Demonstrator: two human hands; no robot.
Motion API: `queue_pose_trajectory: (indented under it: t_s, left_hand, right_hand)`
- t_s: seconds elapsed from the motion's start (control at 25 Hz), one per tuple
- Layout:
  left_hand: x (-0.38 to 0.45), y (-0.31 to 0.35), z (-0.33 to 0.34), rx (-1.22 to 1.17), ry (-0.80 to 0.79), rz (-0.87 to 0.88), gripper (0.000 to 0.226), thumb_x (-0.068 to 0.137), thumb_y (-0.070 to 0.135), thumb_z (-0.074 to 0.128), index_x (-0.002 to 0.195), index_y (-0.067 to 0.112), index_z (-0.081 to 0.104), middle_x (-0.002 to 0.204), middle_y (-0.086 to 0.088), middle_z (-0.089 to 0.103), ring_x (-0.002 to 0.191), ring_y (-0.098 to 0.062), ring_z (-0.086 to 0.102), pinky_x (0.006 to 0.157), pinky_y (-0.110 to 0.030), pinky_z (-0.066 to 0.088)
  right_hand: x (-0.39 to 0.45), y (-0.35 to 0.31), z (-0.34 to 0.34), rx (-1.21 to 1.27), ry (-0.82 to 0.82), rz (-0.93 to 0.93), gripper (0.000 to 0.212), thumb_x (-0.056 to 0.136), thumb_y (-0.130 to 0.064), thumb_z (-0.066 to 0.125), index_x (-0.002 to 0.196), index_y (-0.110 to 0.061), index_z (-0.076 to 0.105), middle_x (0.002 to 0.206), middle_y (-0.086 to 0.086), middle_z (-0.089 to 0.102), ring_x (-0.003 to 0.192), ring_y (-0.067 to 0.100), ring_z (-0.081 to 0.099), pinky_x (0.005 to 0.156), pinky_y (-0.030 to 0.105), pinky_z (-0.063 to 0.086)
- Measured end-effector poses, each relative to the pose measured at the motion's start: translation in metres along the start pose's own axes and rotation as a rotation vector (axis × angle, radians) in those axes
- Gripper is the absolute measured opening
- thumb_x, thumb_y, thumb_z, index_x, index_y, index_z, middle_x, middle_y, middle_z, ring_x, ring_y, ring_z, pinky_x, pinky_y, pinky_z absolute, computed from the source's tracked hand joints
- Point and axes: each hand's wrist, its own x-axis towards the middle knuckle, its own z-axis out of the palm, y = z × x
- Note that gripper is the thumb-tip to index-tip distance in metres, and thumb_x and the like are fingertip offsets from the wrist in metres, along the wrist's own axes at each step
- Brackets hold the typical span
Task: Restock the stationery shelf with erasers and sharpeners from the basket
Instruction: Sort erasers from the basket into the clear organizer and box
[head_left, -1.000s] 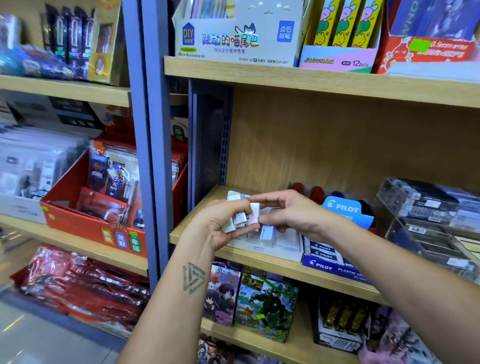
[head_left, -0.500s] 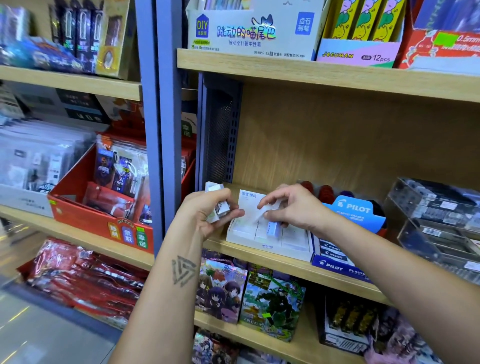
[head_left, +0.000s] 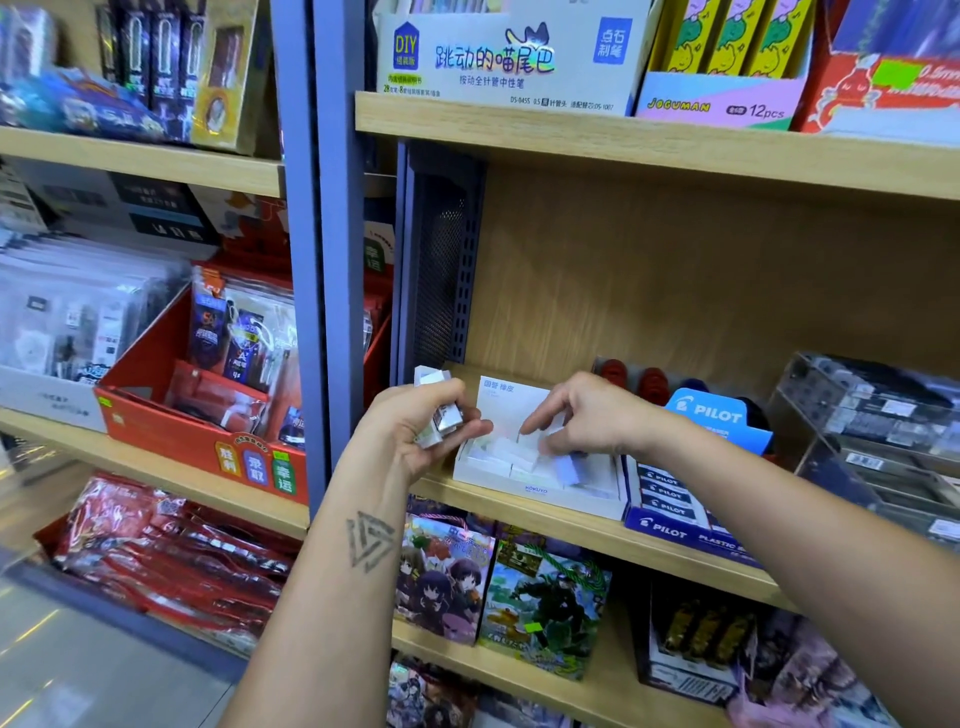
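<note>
Wooden shelf (head_left: 524, 519) at chest height, blue metal upright (head_left: 317, 291) on its left edge, perforated metal divider (head_left: 441, 270) behind the left hand

On the shelf, left to right: white Kokuyo eraser display box (head_left: 535, 486), blue Pilot eraser box (head_left: 675, 519) touching its right side, clear plastic trays (head_left: 878, 415) at far right. Red caps (head_left: 634, 376) stand behind the Pilot box

Shelf above (head_left: 649, 150) carries a white DIY pen box (head_left: 509, 57) and a pink Joguman 12pcs box (head_left: 722, 101). Shelf below holds anime-print boxes (head_left: 447, 577). Left bay: red carton (head_left: 202, 431) of packaged pens

Left hand (head_left: 415, 431): grip clamped, fingers and thumb curled round a small stack of white wrapped erasers (head_left: 441, 415), held just left of the Kokuyo box, above the shelf edge. Triangle tattoo on that forearm

Right hand (head_left: 587, 415): reaches down into the Kokuyo box, index finger extended, the other fingertips over white erasers lying inside. Motion blur there, so cannot tell whether the grip is pinching one or only touching. A pale blue eraser (head_left: 566, 470) lies in the box just below those fingers

White erasers in box (head_left: 514, 452) sit in rows; front right section blurred
</note>
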Motion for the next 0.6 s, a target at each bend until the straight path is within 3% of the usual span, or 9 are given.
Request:
queue_pose_trajectory:
  t_s: [0.16, 0.4, 0.48, 0.6]
  left_hand:
    - [0.000, -0.004, 0.003, -0.025, -0.054, -0.031, 0.017, 0.079, -0.011, 0.062, 0.095, -0.006, 0.059, 0.097, -0.030, 0.068, 0.085, -0.042, 0.073, 0.065, -0.043, 0.062]
    - [-0.002, -0.010, 0.016, -0.002, -0.176, -0.111, 0.022, 0.084, -0.005, 0.061, 0.106, -0.001, 0.059, 0.117, -0.031, 0.066, 0.103, -0.044, 0.068, 0.090, -0.060, 0.054]
    - [-0.007, -0.012, 0.022, 0.002, -0.248, -0.150, 0.017, 0.086, -0.005, 0.060, 0.102, -0.003, 0.062, 0.116, -0.031, 0.067, 0.106, -0.047, 0.066, 0.094, -0.061, 0.051]
    - [-0.010, -0.011, 0.026, 0.028, -0.261, -0.151, 0.008, 0.087, -0.004, 0.060, 0.085, -0.001, 0.067, 0.092, -0.022, 0.072, 0.094, -0.037, 0.071, 0.089, -0.052, 0.056]
  right_hand:
    - [-0.004, -0.005, 0.004, 0.374, 0.240, 0.043, 0.008, 0.081, -0.002, 0.079, 0.088, -0.005, 0.076, 0.080, 0.011, 0.073, 0.076, 0.021, 0.071, 0.073, 0.029, 0.061]
    - [-0.007, -0.009, 0.004, 0.704, 0.281, 0.048, 0.010, 0.078, 0.001, 0.080, 0.079, -0.004, 0.071, 0.083, 0.018, 0.073, 0.076, 0.022, 0.073, 0.071, 0.029, 0.060]
    - [-0.004, -0.010, 0.014, 0.607, 0.329, 0.004, 0.009, 0.077, -0.005, 0.082, 0.078, -0.009, 0.074, 0.079, 0.012, 0.074, 0.077, 0.021, 0.072, 0.075, 0.032, 0.060]
    - [-0.001, -0.012, 0.023, 0.481, 0.340, -0.048, 0.004, 0.082, -0.012, 0.080, 0.084, -0.014, 0.080, 0.088, 0.005, 0.075, 0.089, 0.021, 0.071, 0.084, 0.035, 0.057]
